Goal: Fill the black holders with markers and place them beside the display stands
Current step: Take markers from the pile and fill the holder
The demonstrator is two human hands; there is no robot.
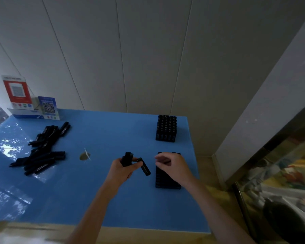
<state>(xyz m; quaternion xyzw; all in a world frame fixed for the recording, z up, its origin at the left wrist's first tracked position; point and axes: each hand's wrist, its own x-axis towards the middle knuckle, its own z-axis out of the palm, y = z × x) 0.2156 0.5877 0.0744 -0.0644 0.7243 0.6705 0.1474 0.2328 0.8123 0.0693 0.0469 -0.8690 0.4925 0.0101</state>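
My left hand grips a small bunch of black markers upright above the blue table; one marker sticks out at a slant from between its fingers. My right hand hovers with loosely curled fingers and holds nothing, just over the near black holder. A second black holder, packed with markers, stands farther back on the right. A loose pile of black markers lies at the left of the table. Two display stands with QR codes stand at the far left corner.
The blue table ends at a white panelled wall behind and drops off on the right, near a pale partition. A small round mark with a white sliver lies mid-table. Bright reflections cover the table's left side.
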